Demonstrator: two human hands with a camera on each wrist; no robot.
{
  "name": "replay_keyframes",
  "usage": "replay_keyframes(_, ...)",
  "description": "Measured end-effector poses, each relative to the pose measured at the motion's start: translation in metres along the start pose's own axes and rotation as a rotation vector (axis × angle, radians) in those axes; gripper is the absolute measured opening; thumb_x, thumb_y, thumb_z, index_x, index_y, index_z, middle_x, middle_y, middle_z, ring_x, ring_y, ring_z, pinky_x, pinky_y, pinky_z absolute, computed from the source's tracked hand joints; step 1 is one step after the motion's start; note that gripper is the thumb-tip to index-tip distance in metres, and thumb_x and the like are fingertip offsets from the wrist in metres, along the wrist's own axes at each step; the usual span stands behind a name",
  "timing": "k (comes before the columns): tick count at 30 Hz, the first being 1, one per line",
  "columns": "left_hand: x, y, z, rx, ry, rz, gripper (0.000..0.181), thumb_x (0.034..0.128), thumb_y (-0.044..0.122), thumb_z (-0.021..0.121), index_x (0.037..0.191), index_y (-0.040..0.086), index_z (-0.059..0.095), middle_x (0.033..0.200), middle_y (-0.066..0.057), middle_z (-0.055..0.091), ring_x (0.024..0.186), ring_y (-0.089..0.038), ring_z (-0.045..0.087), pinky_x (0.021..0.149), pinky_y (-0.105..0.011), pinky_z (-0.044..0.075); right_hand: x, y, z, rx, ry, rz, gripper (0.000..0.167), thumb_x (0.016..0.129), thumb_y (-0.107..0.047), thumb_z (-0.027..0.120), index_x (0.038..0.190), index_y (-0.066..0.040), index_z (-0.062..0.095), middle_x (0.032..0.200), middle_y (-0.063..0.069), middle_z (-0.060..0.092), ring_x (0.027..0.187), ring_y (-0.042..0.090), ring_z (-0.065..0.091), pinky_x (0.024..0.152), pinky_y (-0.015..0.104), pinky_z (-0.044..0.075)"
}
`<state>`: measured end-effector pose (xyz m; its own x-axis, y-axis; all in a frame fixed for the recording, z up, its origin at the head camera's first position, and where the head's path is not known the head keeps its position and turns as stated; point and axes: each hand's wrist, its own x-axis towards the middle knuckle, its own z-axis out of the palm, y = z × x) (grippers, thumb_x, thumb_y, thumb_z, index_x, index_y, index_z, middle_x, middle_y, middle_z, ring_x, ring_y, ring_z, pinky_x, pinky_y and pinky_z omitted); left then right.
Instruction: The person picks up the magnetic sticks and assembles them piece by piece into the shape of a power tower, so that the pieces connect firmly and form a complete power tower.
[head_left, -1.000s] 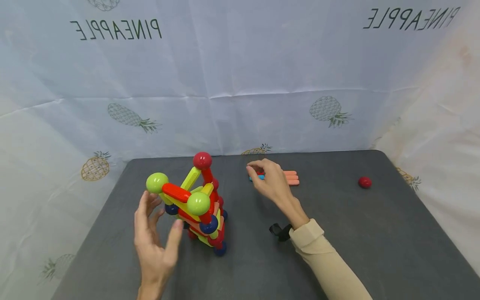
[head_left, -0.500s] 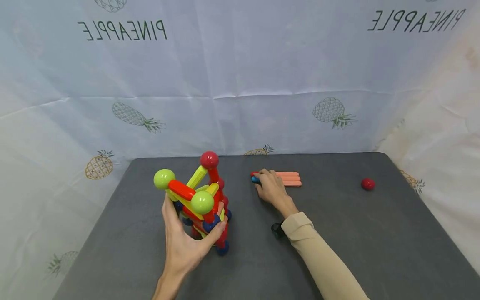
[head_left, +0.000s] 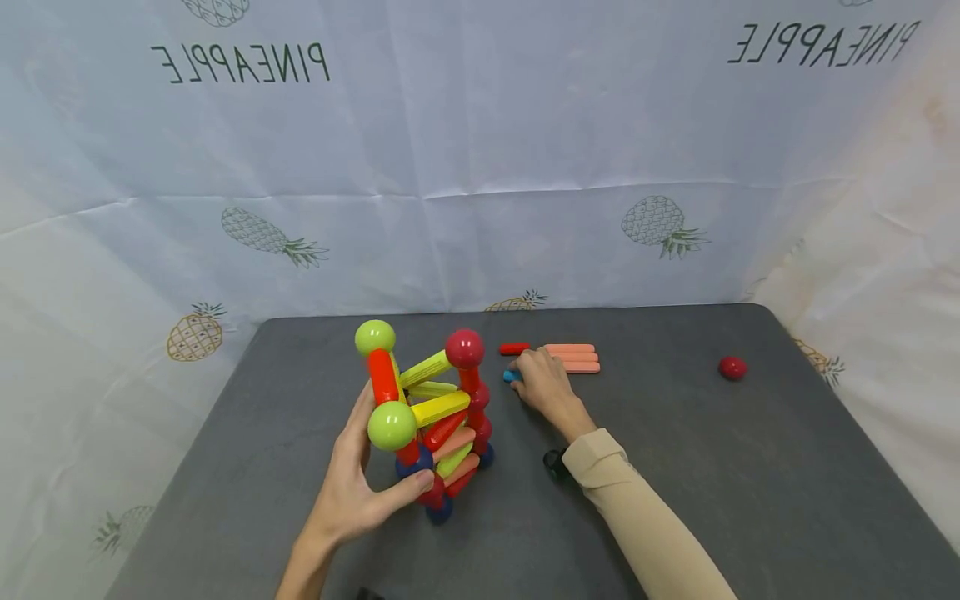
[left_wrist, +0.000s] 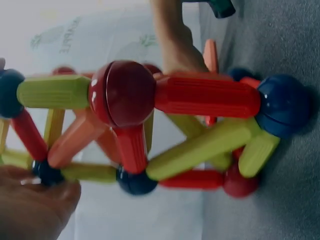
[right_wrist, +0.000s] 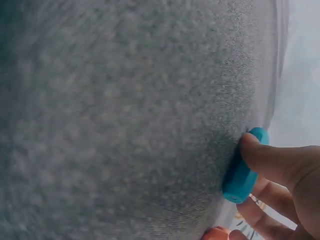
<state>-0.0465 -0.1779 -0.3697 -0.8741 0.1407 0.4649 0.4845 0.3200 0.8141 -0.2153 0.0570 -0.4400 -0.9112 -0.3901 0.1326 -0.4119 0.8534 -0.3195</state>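
Observation:
A tower of colored rods and balls (head_left: 442, 412) stands on the table left of centre; in the left wrist view its red ball (left_wrist: 124, 94) and red rod (left_wrist: 207, 96) are close. My left hand (head_left: 352, 483) grips the tower from its left, thumb across the near side and fingers behind. Farther right, my right hand (head_left: 547, 387) pinches a short blue rod (right_wrist: 245, 167) between thumb and fingers, at the tabletop. Just beyond that hand lie a red rod (head_left: 514, 348) and several salmon rods (head_left: 573, 357) side by side.
The dark grey table (head_left: 660, 467) ends at a white pineapple-print cloth (head_left: 465, 150) hanging behind it. A lone red ball (head_left: 732, 367) sits toward the right edge. A black wrist device (head_left: 555, 462) shows beside the right sleeve.
My left hand has taken hold of the tower, which has turned and shifted right. The right hand has come down on the blue rod and drawn it slightly nearer, away from the red rod.

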Motion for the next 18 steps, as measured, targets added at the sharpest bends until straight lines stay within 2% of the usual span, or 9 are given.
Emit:
replay_keyframes(2, -0.001, -0.003, -0.003, -0.012, -0.043, 0.024, 0.102, 0.0718, -0.001, 0.082, 0.16, 0.015, 0.032, 0.161, -0.005, 0.039, 0.138, -0.014, 0.048, 0.113, -0.019, 0.041, -0.001, 0.0, -0.001, 0.019, -0.004, -0.002, 0.017, 0.086, -0.011, 0.082, 0.103, -0.006, 0.081, 0.086, 0.012, 0.074, 0.075, 0.025, 0.054, 0.059, 0.028, 0.034)
replay_keyframes(4, -0.002, -0.005, -0.006, -0.007, -0.077, 0.046, 0.092, 0.0741, -0.002, 0.079, 0.156, 0.01, 0.039, 0.152, -0.004, 0.049, 0.129, -0.011, 0.054, 0.11, -0.02, 0.045, -0.001, 0.0, -0.004, 0.052, -0.025, -0.001, 0.016, 0.086, -0.011, 0.082, 0.101, -0.007, 0.08, 0.08, 0.01, 0.07, 0.073, 0.023, 0.051, 0.059, 0.028, 0.033)
replay_keyframes(7, -0.003, -0.008, -0.01, 0.009, -0.093, 0.089, 0.072, 0.0764, -0.006, 0.076, 0.143, 0.003, 0.051, 0.131, 0.0, 0.062, 0.112, -0.009, 0.061, 0.102, -0.022, 0.051, -0.002, -0.003, -0.014, 0.108, -0.034, -0.004, 0.019, 0.087, -0.014, 0.081, 0.104, -0.007, 0.078, 0.086, 0.007, 0.071, 0.076, 0.02, 0.055, 0.063, 0.029, 0.046)
replay_keyframes(9, -0.003, -0.008, -0.011, 0.036, -0.077, 0.108, 0.056, 0.0781, -0.007, 0.073, 0.131, 0.004, 0.059, 0.116, 0.002, 0.067, 0.103, -0.007, 0.063, 0.096, -0.023, 0.053, -0.003, -0.008, -0.027, 0.173, -0.019, -0.017, 0.024, 0.089, -0.016, 0.079, 0.111, -0.006, 0.076, 0.095, 0.01, 0.072, 0.082, 0.021, 0.06, 0.07, 0.033, 0.053)
replay_keyframes(13, -0.004, -0.007, -0.011, 0.08, -0.027, 0.123, 0.039, 0.0821, -0.007, 0.07, 0.118, 0.009, 0.068, 0.106, 0.0, 0.073, 0.101, -0.006, 0.067, 0.096, -0.023, 0.053, -0.005, -0.024, -0.069, 0.348, 0.102, -0.1, 0.028, 0.093, -0.015, 0.076, 0.118, -0.003, 0.074, 0.105, 0.015, 0.071, 0.09, 0.027, 0.067, 0.081, 0.041, 0.059)
replay_keyframes(18, -0.004, -0.007, -0.012, 0.116, 0.004, 0.092, 0.034, 0.0864, -0.006, 0.068, 0.116, 0.01, 0.072, 0.108, -0.004, 0.077, 0.103, -0.004, 0.068, 0.095, -0.022, 0.053, -0.016, -0.056, -0.126, 0.528, 0.268, -0.266, 0.03, 0.092, -0.015, 0.076, 0.12, -0.005, 0.073, 0.104, 0.013, 0.071, 0.093, 0.028, 0.067, 0.09, 0.043, 0.058)
